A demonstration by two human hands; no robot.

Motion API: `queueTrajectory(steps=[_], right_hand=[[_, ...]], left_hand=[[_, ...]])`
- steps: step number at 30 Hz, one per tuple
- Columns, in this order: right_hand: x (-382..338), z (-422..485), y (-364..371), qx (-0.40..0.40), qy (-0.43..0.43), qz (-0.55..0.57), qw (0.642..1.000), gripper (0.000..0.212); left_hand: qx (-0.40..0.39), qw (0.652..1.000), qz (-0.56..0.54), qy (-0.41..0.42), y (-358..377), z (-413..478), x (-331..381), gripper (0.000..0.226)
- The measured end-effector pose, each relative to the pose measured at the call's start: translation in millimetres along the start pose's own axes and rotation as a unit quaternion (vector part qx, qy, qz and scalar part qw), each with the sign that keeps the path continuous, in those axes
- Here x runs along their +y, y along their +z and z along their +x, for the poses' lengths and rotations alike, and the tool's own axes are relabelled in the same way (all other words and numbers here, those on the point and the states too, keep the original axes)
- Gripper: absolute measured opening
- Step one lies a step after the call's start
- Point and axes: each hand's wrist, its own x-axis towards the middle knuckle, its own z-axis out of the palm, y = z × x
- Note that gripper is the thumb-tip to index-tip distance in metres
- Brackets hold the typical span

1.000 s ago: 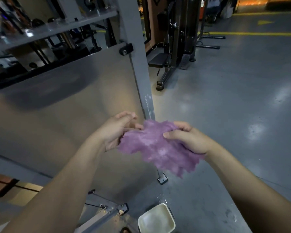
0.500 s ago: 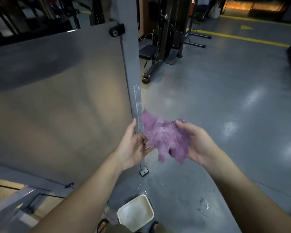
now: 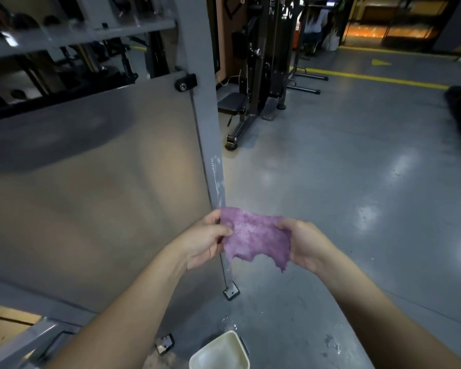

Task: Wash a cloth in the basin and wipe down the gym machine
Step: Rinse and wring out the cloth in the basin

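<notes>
A purple cloth [image 3: 256, 239] is stretched flat between both hands in front of me. My left hand [image 3: 204, 242] pinches its left edge and my right hand [image 3: 305, 245] grips its right edge. Just behind the cloth rises the grey upright post [image 3: 206, 134] of the gym machine, with a large metal panel [image 3: 96, 182] to its left. A cream basin [image 3: 220, 354] stands on the floor below my arms, at the frame's bottom edge.
Wet splashes mark the grey floor [image 3: 357, 182] around the basin. The post's foot plate [image 3: 231, 292] is bolted down near my hands. A black cable machine with a seat [image 3: 261, 83] stands behind. A yellow line [image 3: 370, 77] crosses the floor farther back.
The cloth was bunched between my hands half a second ago. Now it is spread wider and flatter, with my hands farther apart.
</notes>
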Motion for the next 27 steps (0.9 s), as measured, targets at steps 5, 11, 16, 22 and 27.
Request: queueTrajectory(steps=[5, 11, 16, 22, 27], right_hand=[[-20.2, -0.9, -1.2, -0.124, -0.13, 0.086, 0.98, 0.03], [2.0, 11.0, -2.8, -0.126, -0.125, 0.029, 0.984, 0.038], [-6.6, 24.3, -3.5, -0.113, -0.083, 0.028, 0.99, 0.027], [3.5, 31.6, 0.6, -0.09, 0.011, 0.022, 0.996, 0.034], [19.0, 40.6, 16.7, 0.043, -0.067, -0.194, 0.978, 0.005]], left_hand=[[0.014, 0.987, -0.015, 0.162, -15.7, -18.9, 33.7, 0.03], [0.053, 0.985, -0.018, 0.166, -25.9, -19.1, 14.6, 0.053], [0.064, 0.986, -0.042, 0.15, -29.0, -19.2, 26.4, 0.032], [0.082, 0.995, -0.044, 0.037, -35.6, -7.8, 6.5, 0.036], [0.032, 0.995, -0.068, -0.073, -39.7, -2.7, -7.0, 0.063]])
